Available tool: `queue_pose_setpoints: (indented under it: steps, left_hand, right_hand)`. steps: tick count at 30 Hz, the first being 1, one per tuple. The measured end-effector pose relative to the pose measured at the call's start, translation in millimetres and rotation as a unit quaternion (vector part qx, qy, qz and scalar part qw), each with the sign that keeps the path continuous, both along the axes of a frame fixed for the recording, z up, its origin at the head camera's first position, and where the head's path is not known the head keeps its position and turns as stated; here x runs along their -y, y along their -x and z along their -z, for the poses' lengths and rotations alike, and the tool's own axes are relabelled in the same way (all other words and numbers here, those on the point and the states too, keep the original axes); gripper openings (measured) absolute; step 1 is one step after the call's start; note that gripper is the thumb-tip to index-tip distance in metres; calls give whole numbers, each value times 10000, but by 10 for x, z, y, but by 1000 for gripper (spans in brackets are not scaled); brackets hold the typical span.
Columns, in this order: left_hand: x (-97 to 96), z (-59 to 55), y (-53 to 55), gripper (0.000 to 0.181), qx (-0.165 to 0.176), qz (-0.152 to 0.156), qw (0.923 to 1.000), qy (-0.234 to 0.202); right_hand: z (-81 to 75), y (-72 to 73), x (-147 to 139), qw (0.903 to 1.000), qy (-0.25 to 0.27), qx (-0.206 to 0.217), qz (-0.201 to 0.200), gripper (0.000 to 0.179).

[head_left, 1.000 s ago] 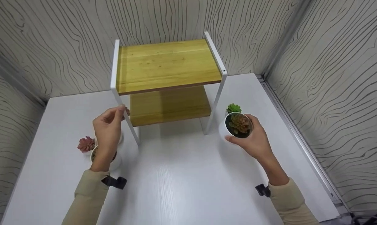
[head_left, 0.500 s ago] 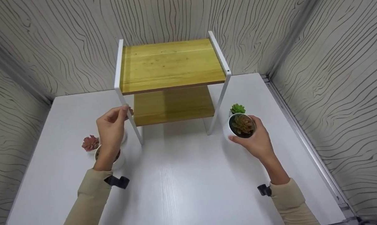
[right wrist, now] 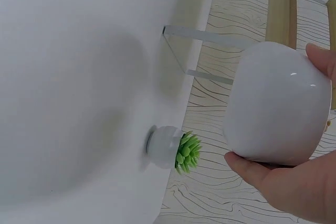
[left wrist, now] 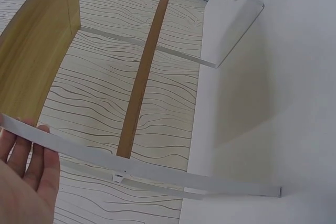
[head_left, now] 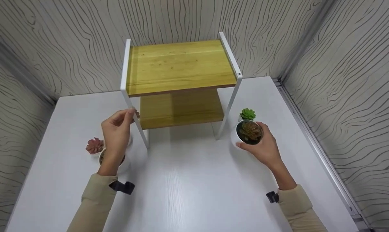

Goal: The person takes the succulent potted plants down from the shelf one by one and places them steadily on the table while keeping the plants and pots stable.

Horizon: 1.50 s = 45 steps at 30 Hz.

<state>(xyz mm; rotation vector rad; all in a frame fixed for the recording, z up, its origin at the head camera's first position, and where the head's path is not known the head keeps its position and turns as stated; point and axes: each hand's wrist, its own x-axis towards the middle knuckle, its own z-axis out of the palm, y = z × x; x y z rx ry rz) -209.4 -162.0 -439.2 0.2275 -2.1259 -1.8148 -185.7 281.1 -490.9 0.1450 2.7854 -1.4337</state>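
A small two-tier shelf (head_left: 181, 67) with yellow wood boards and a white frame stands on the white table. My left hand (head_left: 117, 130) pinches its left front post (head_left: 137, 124) between thumb and fingers; the left wrist view shows the fingers (left wrist: 34, 166) at that white bar. In my right hand (head_left: 264, 146) is a round white pot (right wrist: 278, 103) with a brownish succulent (head_left: 250, 130), gripped by its sides. The right wrist view shows this pot raised off the table, with its shadow on the surface. A small potted green succulent (head_left: 247, 113) stands just behind it.
Left of the shelf, a potted red succulent (head_left: 94, 146) and a larger white pot (head_left: 124, 166) stand on the table (head_left: 188, 193), the latter partly hidden by my left wrist. Panels with a wavy line pattern (head_left: 343, 64) enclose the back and sides.
The head view has shifted, so the whole scene sits slightly further right. My right hand has come slightly nearer with the pot. My left hand keeps its hold on the post.
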Motion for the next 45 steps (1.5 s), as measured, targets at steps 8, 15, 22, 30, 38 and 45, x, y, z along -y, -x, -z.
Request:
queue_pose_setpoints:
  steps: [8,15,22,30,38,45]
  left_hand:
    - [10,13,-19,33,-17,-7,10000,-23]
    - [0,8,-28,34,122,-73,9999,31]
    - [-6,-18,-18,34,136,-110,9998,53]
    - [-19,1,-11,32,74,-166,9997,159]
    - [-3,10,-4,34,126,-171,9997,106]
    - [0,1,1,35,150,-102,9998,112]
  right_hand:
    - [29,33,-15,9999,-27,114,40,111]
    - [99,68,-72,9996,-69,221,128,110]
    - [168,121,-120,9995,-84,281,134,112]
    - [195,162,-168,9993,-246,243,156,110]
    - [211,240,-224,9973,-613,398,2,113]
    - [208,339,-288,9948,-864,485,-251,115]
